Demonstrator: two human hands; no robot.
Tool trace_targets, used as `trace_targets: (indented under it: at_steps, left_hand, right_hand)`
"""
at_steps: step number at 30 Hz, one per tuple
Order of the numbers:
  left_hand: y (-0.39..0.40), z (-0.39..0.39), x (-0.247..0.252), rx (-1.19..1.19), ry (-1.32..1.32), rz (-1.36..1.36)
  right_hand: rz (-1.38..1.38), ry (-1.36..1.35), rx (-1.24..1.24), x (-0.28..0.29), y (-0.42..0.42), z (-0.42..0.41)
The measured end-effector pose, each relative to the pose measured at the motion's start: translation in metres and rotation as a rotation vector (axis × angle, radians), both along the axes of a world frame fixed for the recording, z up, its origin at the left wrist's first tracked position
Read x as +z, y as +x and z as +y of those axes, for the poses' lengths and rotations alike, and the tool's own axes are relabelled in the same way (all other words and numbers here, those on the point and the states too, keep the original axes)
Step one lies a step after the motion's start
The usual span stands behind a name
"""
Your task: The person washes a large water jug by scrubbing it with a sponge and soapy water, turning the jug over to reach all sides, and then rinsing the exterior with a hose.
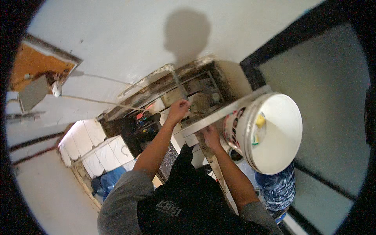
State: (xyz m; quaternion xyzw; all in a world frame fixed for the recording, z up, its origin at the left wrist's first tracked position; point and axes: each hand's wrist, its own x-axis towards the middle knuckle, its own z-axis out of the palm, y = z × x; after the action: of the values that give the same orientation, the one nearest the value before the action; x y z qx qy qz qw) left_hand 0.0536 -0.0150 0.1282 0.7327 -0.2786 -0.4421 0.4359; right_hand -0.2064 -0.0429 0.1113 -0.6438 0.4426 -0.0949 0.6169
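My left hand is raised in front of a dark recess in the wall, its fingers curled. Whether anything small is between them is too blurred to tell. Lower and to the right, my right hand is at the underside of a long pale bar that slants up to the right. The bar hides some of its fingers, so a grip cannot be made out. Beside the bar's right part a large white plastic bucket lies tilted, its mouth towards me, with yellow and green marks on its inner side.
A thin cord runs from a white fitting on the left towards my left forearm. White tiles and blue cloth or plastic are at lower left. Blue patterned fabric hangs below the bucket. A dark-framed panel stands right.
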Motion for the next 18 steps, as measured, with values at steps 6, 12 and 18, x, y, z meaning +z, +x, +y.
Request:
trace_targets:
  at_steps: [6,12,18]
  left_hand:
    - [-0.061,0.018,0.193,0.051,-0.257,0.188]
    - [-0.169,-0.004,0.279,-0.385,-0.532,-0.114]
    - [-0.349,-0.035,0.306,-0.927,-0.803,-0.343]
  right_hand:
    - [0.117,-0.032,-0.082,0.182,-0.112,0.053]
    - [0.027,-0.378,-0.597,0.262,-0.261,0.103]
    - [-0.151,-0.558,-1.349,0.248,-0.439,0.201]
